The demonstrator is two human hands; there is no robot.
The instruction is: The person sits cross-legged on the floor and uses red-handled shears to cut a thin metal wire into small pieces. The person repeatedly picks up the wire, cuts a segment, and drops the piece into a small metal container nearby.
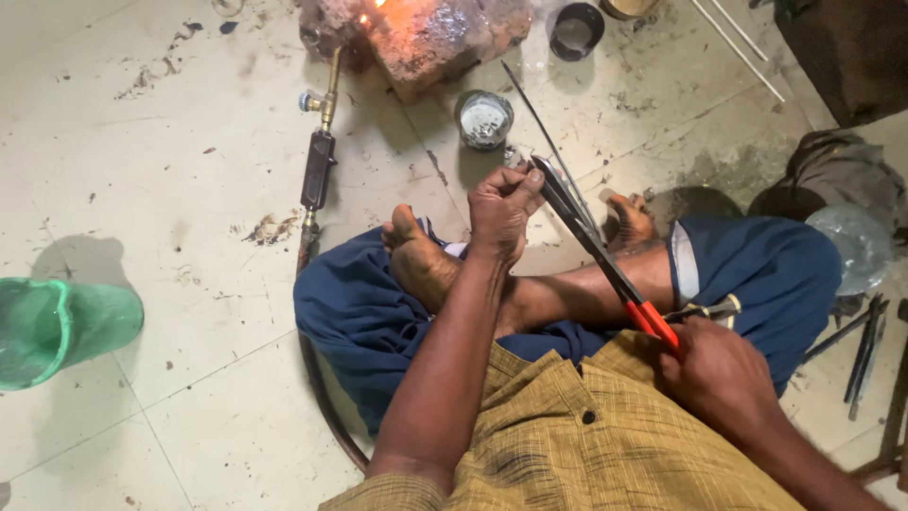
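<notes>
Far left, a green plastic jug (59,326) lies on its side on the pale tile floor (189,189). Next, a gas torch (319,151) w/ a brass top & dark handle lies on the floor, its hose going down past the blue cloth. The torch tip points up at a big rough brick (426,38) at the top, where a small flame glows.

In the middle, a small round tin (484,118) w/ whitish stuff sits on the floor, just below the brick. Another dark round pot (577,30) is up & to the right of it.

The person sits cross-legged on the floor, bare feet out, blue cloth on the legs, yellow-brown shirt. The left hand (501,208) reaches fwd over the legs. Its fingers are pinched together on sth small right at the blades; can't tell what it is. A thin metal rod (544,123) runs up from there toward the tin.

The shears (591,241) are long & dark w/ red handles. They go from the left hand's fingers down to the right hand (719,378). The right hand is closed tight round the red handles, near the person's right knee.

Far right, some dark metal tools (865,350) lie on the floor, near a clear round thing (856,241). Two thin rods (738,43) lie at the top right.
</notes>
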